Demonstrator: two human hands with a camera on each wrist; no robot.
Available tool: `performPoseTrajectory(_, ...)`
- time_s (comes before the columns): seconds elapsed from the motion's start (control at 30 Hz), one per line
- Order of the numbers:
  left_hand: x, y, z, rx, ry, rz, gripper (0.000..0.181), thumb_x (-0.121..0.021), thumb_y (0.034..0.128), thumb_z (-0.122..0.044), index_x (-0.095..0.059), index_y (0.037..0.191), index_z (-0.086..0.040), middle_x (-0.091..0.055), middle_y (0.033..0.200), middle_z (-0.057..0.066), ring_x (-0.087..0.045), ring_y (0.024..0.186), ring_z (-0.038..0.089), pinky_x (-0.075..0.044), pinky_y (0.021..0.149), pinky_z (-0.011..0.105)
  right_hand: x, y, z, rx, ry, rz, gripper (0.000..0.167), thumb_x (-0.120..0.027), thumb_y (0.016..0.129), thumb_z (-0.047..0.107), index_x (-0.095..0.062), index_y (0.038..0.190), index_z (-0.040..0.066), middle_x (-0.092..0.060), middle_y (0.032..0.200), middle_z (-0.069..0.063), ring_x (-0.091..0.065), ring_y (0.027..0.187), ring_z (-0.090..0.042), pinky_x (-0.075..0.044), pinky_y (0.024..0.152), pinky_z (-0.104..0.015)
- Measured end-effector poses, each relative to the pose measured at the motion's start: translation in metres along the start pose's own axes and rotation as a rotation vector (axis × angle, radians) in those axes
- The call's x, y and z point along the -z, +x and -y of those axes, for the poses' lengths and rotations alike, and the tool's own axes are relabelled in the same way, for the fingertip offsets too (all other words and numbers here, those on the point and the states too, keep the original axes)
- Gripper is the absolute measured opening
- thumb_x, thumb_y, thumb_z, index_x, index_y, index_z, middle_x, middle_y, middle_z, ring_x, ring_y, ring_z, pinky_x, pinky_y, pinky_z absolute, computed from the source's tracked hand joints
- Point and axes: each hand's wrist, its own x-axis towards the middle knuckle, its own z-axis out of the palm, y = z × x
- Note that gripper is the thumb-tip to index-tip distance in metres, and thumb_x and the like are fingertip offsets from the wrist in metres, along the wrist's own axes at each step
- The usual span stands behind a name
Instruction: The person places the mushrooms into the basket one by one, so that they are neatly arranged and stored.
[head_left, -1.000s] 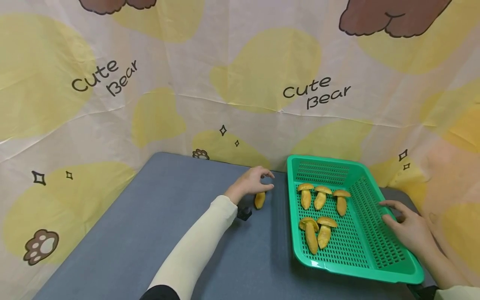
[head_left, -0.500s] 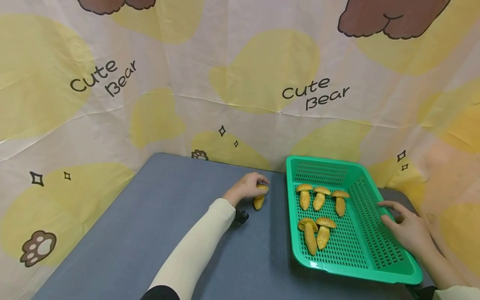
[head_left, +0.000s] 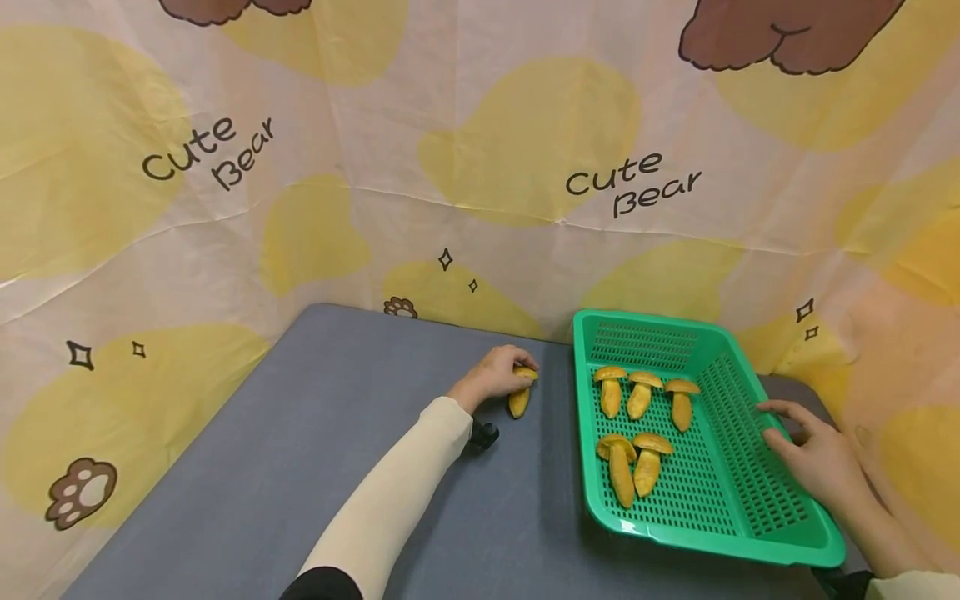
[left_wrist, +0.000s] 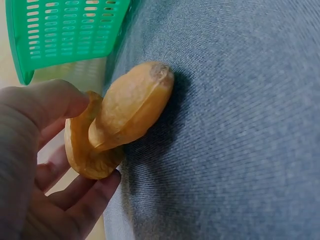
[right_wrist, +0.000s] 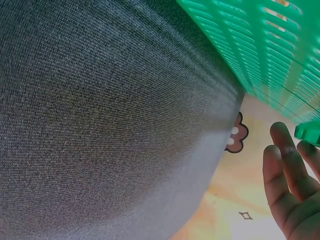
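Note:
My left hand pinches the cap of a yellow-brown mushroom lying on the grey cloth left of the green basket. In the left wrist view the thumb presses one side of the mushroom cap and fingertips meet the other; its stem points away from the palm. My right hand is at the basket's right rim with loosely bent fingers. The right wrist view shows these fingers beside the rim, but whether they touch it is unclear. Several similar mushrooms lie in two rows inside the basket.
The grey cloth-covered table extends left of the basket. Behind it hangs a patterned curtain with "Cute Bear" lettering, close to the table's back edge. A black wrist device sits under the left wrist.
My left hand has lowered slightly, from hovering above the mushroom to gripping its cap. The mushroom stays in place. My right hand and the basket have not visibly moved.

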Motion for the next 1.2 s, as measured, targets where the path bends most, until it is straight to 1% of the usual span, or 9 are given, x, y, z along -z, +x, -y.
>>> performPoseTrajectory(0.2, 0.003, -0.002, -0.001, -0.019, 0.002, -0.046, 0.024, -0.068, 0.0903, -0.020, -0.071, 0.113, -0.015, -0.067, 0.113, 0.001, -0.060, 0.106, 0.017, -0.051, 0.087, 0.030, 0.002, 0.003, 0.001, 0.007, -0.002, -0.013, 0.038, -0.053, 0.098, 0.026, -0.052, 0.131, 0.006, -0.059, 0.116, -0.032, -0.050, 0.061, 0.007, -0.038, 0.042, -0.029)
performPoseTrajectory(0.37, 0.005, -0.005, 0.001, -0.052, 0.019, -0.081, 0.023, -0.068, 0.0893, -0.020, -0.071, 0.112, -0.016, -0.067, 0.112, -0.001, -0.061, 0.105, 0.017, -0.051, 0.090, 0.030, 0.002, 0.003, 0.002, 0.012, -0.006, -0.015, 0.038, -0.053, 0.098, 0.026, -0.052, 0.131, 0.006, -0.055, 0.123, -0.032, -0.048, 0.063, 0.011, -0.038, 0.043, -0.029)
performPoseTrajectory(0.53, 0.008, -0.009, -0.002, -0.070, 0.007, -0.090, 0.023, -0.068, 0.0891, -0.020, -0.071, 0.112, -0.017, -0.066, 0.112, -0.001, -0.061, 0.105, 0.017, -0.052, 0.089, 0.030, 0.002, 0.002, 0.002, 0.015, -0.002, -0.012, 0.038, -0.053, 0.098, 0.026, -0.052, 0.131, 0.006, -0.056, 0.122, -0.032, -0.049, 0.062, 0.008, -0.038, 0.041, -0.029)
performPoseTrajectory(0.67, 0.011, -0.014, -0.005, -0.075, -0.004, -0.091, 0.022, -0.068, 0.0894, -0.020, -0.071, 0.111, -0.017, -0.065, 0.111, -0.001, -0.061, 0.104, 0.017, -0.052, 0.087, 0.029, 0.001, 0.001, 0.005, 0.007, 0.004, -0.001, 0.039, -0.052, 0.099, 0.027, -0.052, 0.132, 0.007, -0.059, 0.118, -0.031, -0.049, 0.059, 0.001, -0.037, 0.039, -0.030)
performPoseTrajectory(0.77, 0.014, -0.018, -0.008, -0.081, -0.010, -0.094, 0.021, -0.068, 0.0892, -0.020, -0.071, 0.110, -0.018, -0.065, 0.110, -0.001, -0.062, 0.103, 0.018, -0.053, 0.085, 0.028, -0.001, 0.000, 0.005, -0.004, 0.007, 0.009, 0.039, -0.051, 0.099, 0.028, -0.051, 0.133, 0.008, -0.065, 0.101, -0.026, -0.048, 0.054, -0.004, -0.036, 0.038, -0.030)
performPoseTrajectory(0.9, 0.017, -0.024, -0.014, -0.086, -0.037, -0.095, 0.020, -0.068, 0.0889, -0.020, -0.071, 0.109, -0.018, -0.065, 0.109, -0.001, -0.062, 0.103, 0.019, -0.053, 0.086, 0.029, -0.001, 0.000, 0.004, -0.004, 0.007, 0.017, 0.040, -0.051, 0.099, 0.029, -0.051, 0.133, 0.008, -0.063, 0.107, -0.025, -0.047, 0.054, -0.004, -0.036, 0.038, -0.030)
performPoseTrajectory(1.0, 0.019, -0.028, -0.018, -0.092, -0.069, -0.099, 0.020, -0.068, 0.0884, -0.019, -0.071, 0.108, -0.018, -0.065, 0.110, 0.000, -0.063, 0.103, 0.020, -0.053, 0.086, 0.029, 0.000, 0.000, 0.002, 0.001, 0.005, 0.019, 0.040, -0.051, 0.099, 0.029, -0.051, 0.133, 0.007, -0.053, 0.127, -0.030, -0.048, 0.061, 0.005, -0.037, 0.040, -0.030)
performPoseTrajectory(1.1, 0.020, -0.031, -0.023, -0.099, -0.095, -0.108, 0.020, -0.069, 0.0881, -0.019, -0.071, 0.108, -0.018, -0.064, 0.110, 0.000, -0.063, 0.103, 0.019, -0.053, 0.086, 0.028, 0.001, 0.000, 0.001, -0.003, 0.004, 0.023, 0.041, -0.051, 0.100, 0.030, -0.050, 0.134, 0.007, -0.053, 0.127, -0.030, -0.049, 0.063, 0.007, -0.038, 0.041, -0.030)
performPoseTrajectory(1.2, 0.022, -0.035, -0.028, -0.111, -0.116, -0.117, 0.020, -0.069, 0.0876, -0.020, -0.071, 0.107, -0.020, -0.064, 0.109, -0.002, -0.063, 0.101, 0.018, -0.053, 0.085, 0.027, 0.002, -0.001, 0.002, -0.001, 0.004, 0.019, 0.041, -0.051, 0.100, 0.030, -0.050, 0.133, 0.007, -0.054, 0.125, -0.031, -0.049, 0.059, 0.002, -0.037, 0.040, -0.030)
